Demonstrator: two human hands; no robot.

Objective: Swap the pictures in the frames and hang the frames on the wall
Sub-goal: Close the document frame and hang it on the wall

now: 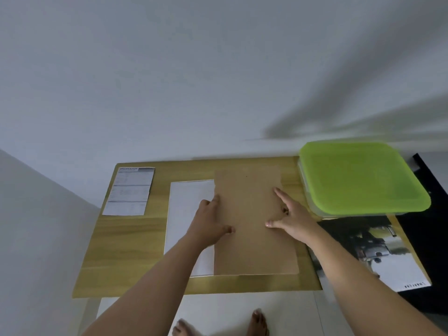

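Table (126, 251) stands against the wall. Far left corner: printed leaflet (128, 192). Centre: backing board (252, 251), lying over the right edge of a sheet (186, 214). Far right corner: lidded box (361, 178), resting on the far end of a picture (378, 251) at the right edge. Left hand (208, 221) at the board's left edge, right hand (291, 219) on its right side.

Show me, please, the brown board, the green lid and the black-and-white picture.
brown board (252, 251), head view, its bare lower middle.
green lid (361, 178), head view, centre of its top.
black-and-white picture (368, 241), head view, its dark upper part.
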